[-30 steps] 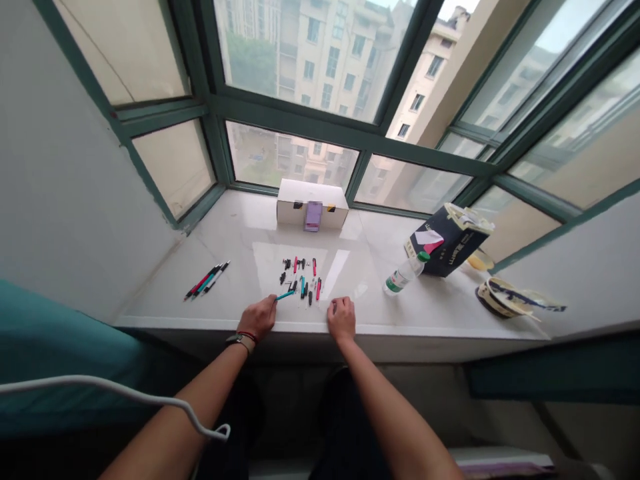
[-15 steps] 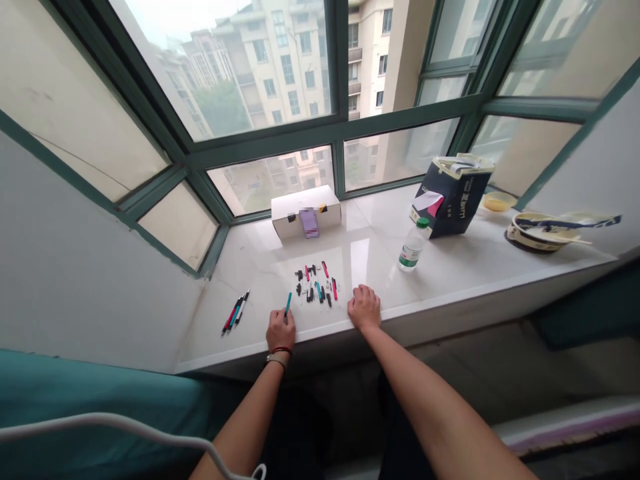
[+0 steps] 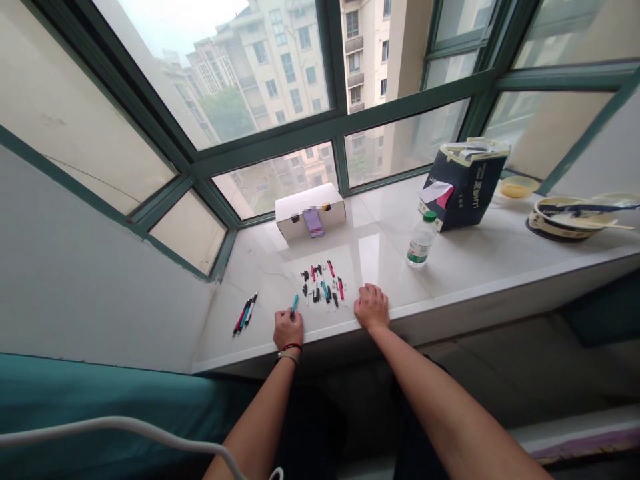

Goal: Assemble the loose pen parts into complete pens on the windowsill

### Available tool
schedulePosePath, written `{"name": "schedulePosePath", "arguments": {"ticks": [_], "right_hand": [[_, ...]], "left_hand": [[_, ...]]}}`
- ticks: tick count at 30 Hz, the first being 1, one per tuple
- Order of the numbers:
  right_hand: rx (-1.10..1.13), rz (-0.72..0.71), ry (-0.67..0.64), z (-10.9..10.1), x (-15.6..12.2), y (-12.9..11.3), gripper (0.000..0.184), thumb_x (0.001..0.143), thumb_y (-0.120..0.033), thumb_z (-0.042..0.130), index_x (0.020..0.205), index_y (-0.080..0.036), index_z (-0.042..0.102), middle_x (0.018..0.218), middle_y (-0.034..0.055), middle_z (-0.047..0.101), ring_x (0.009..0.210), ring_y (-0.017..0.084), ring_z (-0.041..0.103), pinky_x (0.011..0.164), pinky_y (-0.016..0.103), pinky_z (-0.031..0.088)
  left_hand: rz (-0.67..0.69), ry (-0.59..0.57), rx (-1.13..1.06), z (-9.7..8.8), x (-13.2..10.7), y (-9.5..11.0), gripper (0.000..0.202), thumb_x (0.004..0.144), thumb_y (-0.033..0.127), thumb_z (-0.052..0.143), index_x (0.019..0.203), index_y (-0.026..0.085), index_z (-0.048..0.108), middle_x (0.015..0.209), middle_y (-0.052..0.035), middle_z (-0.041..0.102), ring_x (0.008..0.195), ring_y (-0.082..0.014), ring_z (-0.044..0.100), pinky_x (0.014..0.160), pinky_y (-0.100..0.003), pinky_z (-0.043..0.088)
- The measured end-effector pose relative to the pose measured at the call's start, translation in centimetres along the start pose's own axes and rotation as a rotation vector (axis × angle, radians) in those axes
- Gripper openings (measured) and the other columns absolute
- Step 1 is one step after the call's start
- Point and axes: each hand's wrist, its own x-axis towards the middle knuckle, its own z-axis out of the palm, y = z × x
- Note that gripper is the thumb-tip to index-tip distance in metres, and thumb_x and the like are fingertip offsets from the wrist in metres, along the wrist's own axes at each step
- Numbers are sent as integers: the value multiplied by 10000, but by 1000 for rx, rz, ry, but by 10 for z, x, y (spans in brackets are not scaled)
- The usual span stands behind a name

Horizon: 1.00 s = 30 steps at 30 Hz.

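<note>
My left hand (image 3: 289, 329) is closed around a teal pen barrel (image 3: 295, 305), which points up and away from the sill's front edge. My right hand (image 3: 371, 307) rests on the sill near that edge, its fingers loosely bent and nothing visible in them. Between the hands and a little farther back lie pen parts in loose rows: red barrels (image 3: 341, 288), a teal barrel (image 3: 325, 291), black pieces (image 3: 335, 299) and small bits too tiny to name. Left of my left hand, several whole pens (image 3: 245, 315) lie side by side.
A white box (image 3: 310, 212) stands against the window with a purple item at its front. Toward the right are a plastic bottle (image 3: 421, 241) with a green cap, a dark paper bag (image 3: 465, 187), a yellowish bowl (image 3: 515, 190) and a takeaway bowl (image 3: 560, 217). A white cable (image 3: 120, 423) crosses the lower left.
The view has shifted slightly, so the sill's contents appear a little farther right. My left hand still holds the teal barrel, tilted slightly more; my right hand stays on the sill.
</note>
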Motion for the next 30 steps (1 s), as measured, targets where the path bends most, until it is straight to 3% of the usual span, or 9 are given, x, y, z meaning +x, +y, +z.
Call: {"name": "schedulePosePath", "arguments": {"ticks": [11, 15, 19, 30], "right_hand": [[-4, 2, -13, -4, 0, -2, 261, 860, -202, 481, 1083, -183, 616, 1298, 126, 543, 1197, 274, 421, 949, 385, 320], [-2, 11, -26, -6, 0, -3, 267, 857, -196, 494, 1092, -187, 619, 1307, 126, 539, 1204, 278, 416, 956, 383, 315], [-9, 9, -23, -6, 0, -3, 271, 855, -193, 494, 1098, -185, 615, 1300, 125, 545, 1204, 273, 419, 962, 377, 313], [-36, 9, -52, -8, 2, -4, 302, 850, -196, 502, 1134, -184, 603, 1327, 125, 538, 1247, 269, 403, 986, 383, 304]], "left_hand": [[99, -59, -52, -3, -1, -4, 320, 930, 434, 482, 1077, 254, 701, 908, -32, 617, 756, -139, 562, 593, -242, 317], [104, -61, -55, -8, -2, -2, 300, 955, 370, 434, 1020, 215, 683, 916, -54, 647, 796, -161, 573, 636, -261, 333], [109, -85, -13, -8, -2, -1, 249, 952, 285, 415, 946, 204, 650, 866, -66, 654, 831, -187, 580, 661, -274, 332], [96, -121, 117, -8, -1, 2, 235, 948, 304, 412, 874, 216, 617, 745, -51, 594, 761, -193, 567, 605, -276, 281]]}}
